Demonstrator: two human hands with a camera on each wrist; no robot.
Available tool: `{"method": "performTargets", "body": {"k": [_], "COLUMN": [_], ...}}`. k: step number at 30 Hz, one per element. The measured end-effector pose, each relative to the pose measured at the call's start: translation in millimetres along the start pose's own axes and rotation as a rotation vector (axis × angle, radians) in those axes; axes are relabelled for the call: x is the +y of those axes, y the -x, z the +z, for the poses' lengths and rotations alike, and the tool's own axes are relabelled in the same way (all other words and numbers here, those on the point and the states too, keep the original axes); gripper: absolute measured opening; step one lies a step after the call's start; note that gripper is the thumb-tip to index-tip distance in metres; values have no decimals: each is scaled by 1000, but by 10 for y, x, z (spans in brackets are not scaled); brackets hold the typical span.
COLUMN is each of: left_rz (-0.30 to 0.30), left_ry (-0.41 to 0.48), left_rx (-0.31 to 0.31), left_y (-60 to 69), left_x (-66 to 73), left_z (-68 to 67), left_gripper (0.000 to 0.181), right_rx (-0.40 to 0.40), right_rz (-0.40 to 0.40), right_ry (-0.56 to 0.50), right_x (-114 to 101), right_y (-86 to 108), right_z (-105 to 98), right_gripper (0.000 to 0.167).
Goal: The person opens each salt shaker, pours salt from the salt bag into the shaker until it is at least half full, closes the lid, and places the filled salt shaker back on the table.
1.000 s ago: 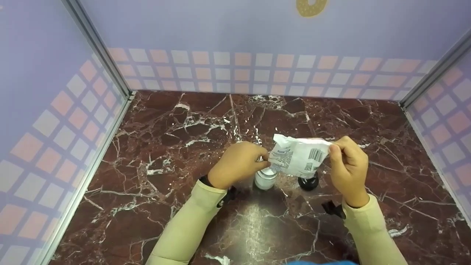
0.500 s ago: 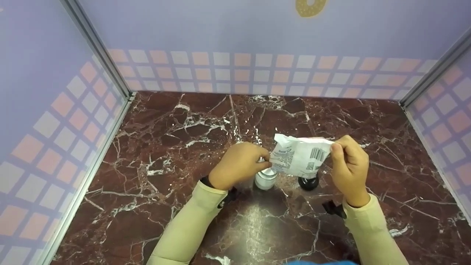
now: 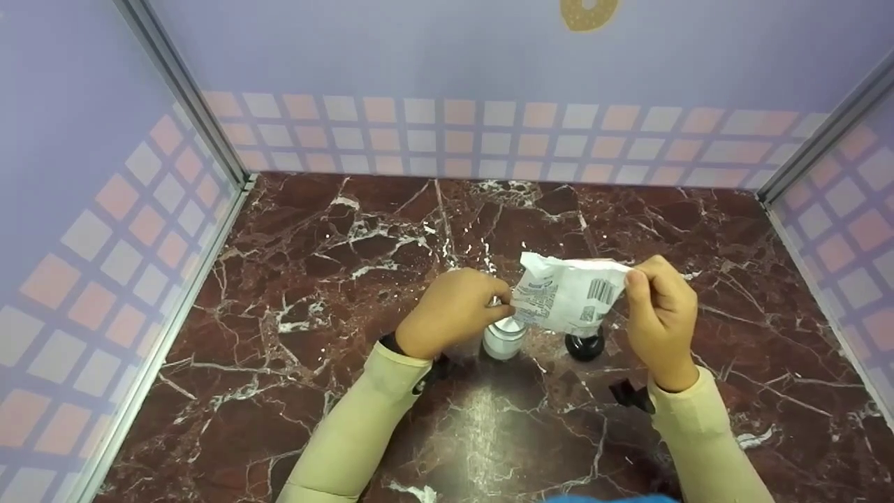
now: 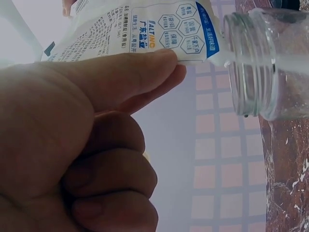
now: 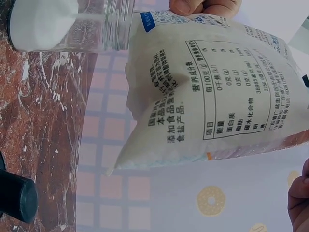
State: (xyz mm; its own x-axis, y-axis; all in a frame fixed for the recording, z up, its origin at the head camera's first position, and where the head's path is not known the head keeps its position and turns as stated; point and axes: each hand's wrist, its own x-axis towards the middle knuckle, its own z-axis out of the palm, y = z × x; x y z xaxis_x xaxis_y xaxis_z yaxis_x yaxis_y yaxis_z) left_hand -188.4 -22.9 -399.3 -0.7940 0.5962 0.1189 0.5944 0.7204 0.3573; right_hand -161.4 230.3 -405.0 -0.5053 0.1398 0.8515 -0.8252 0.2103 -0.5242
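Note:
A white printed bag (image 3: 569,297) is tilted above a glass jar (image 3: 504,340). White grains fall from its corner into the jar's mouth, as the left wrist view shows at the jar (image 4: 256,63). My left hand (image 3: 455,307) pinches the bag near that corner between thumb and forefinger, the other fingers curled. My right hand (image 3: 663,318) pinches the bag's upper right end. In the right wrist view a white heap (image 5: 43,24) lies at the bottom of the jar, and the bag (image 5: 217,92) bulges.
A round black object (image 3: 585,345) stands right of the jar, below the bag. White grains are scattered on the dark red marbled table (image 3: 335,433), mostly behind the jar. Patterned purple panels (image 3: 419,70) enclose the back and both sides.
Both hands keep their grip on the bag, and the bag has barely shifted. The jar and black object have not moved.

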Motion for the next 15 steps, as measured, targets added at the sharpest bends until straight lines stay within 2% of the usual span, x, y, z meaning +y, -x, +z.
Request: {"method": "performTargets", "body": {"k": [8, 15], "left_rz": [3, -21], "left_ry": [-6, 14], "left_rx": [6, 13], "left_y": [8, 12], "left_x": [2, -7], "left_z": [-2, -9], "left_gripper": [14, 14], "right_rx": [1, -1], "right_rz": [-3, -4], "right_ry": [5, 14], "right_x": [19, -16], "right_y": [20, 3], "right_z": [0, 19], "right_gripper": [45, 46]}}
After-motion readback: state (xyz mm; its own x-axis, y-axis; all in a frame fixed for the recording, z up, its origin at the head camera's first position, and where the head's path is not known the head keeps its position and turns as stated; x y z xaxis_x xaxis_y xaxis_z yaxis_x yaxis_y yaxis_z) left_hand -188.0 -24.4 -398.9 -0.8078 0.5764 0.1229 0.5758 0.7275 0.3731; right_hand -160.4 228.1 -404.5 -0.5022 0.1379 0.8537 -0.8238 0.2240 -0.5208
